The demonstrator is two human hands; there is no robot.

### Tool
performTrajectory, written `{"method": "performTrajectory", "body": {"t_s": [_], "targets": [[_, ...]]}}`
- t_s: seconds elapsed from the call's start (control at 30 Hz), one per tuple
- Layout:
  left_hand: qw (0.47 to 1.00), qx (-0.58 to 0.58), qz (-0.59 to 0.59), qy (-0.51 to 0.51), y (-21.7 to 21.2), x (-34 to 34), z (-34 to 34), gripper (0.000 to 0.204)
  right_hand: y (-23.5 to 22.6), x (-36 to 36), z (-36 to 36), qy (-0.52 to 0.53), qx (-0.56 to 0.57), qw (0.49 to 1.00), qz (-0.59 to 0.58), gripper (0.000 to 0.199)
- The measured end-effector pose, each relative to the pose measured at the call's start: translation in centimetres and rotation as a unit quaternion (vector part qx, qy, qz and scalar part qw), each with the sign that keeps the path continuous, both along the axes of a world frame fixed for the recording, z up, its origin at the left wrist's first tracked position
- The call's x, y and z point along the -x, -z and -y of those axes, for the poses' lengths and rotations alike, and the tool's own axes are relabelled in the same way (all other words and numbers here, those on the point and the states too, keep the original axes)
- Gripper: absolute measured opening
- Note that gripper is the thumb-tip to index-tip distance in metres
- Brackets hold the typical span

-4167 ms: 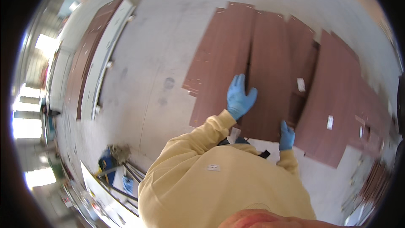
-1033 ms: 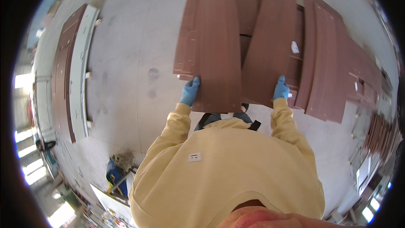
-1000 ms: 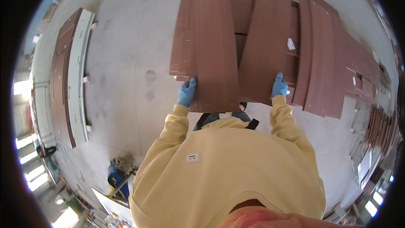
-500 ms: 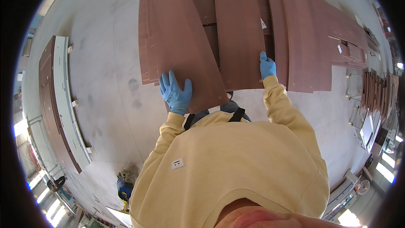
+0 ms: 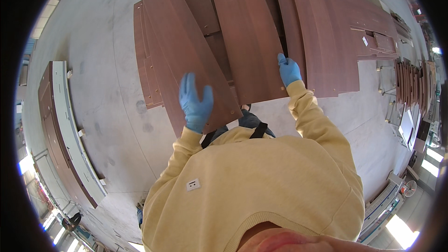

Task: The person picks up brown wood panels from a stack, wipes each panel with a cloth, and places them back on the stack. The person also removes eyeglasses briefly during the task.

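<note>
Two long brown wood-grain panels lie side by side across a stack of similar boards. My left hand (image 5: 196,105), in a blue glove, has its fingers stretched out over the near part of the left panel (image 5: 191,60). Slight blur there leaves it unclear whether it touches the surface. At the right edge of the middle panel (image 5: 247,37), my gloved right hand (image 5: 290,70) grips the board near its front corner, thumb on top. Small round holes show near the panels' ends. Between the two panels, a darker gap reveals lower boards (image 5: 216,42).
More brown panels (image 5: 326,37) are layered to the right. A brown board beside a pale strip (image 5: 65,126) rests at the far left on the grey floor (image 5: 116,154). Several boards stand in a rack (image 5: 410,84) at the right.
The view has turned slightly, and the panels appear farther left and more slanted. My left hand has come off the left panel's outer edge and is now over its face. My right hand keeps its grip.
</note>
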State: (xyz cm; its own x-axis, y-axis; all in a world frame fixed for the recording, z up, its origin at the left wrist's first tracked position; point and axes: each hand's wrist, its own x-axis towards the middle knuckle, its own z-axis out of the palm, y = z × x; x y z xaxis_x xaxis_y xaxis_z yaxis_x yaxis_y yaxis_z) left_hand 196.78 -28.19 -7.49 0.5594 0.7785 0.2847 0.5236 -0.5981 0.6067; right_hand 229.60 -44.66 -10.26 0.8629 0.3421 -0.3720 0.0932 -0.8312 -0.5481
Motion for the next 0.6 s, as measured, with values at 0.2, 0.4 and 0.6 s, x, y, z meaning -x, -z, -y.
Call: {"method": "performTrajectory", "body": {"t_s": [0.2,0.4,0.6], "targets": [[0.824,0.520,0.227,-0.015,-0.9,-11.6,-0.4,0.061,-2.8,-3.3,0.5,0.064,-0.144,0.975,-0.155,0.063],[0.654,0.694,0.298,0.039,0.7,-15.0,-4.1,0.051,-6.7,1.8,-2.3,0.087,-0.106,0.980,-0.145,0.061],[0.675,0.648,0.351,0.032,-1.2,-14.1,-3.3,0.049,-1.0,2.4,0.9,0.028,-0.085,0.996,-0.030,0.073]]}}
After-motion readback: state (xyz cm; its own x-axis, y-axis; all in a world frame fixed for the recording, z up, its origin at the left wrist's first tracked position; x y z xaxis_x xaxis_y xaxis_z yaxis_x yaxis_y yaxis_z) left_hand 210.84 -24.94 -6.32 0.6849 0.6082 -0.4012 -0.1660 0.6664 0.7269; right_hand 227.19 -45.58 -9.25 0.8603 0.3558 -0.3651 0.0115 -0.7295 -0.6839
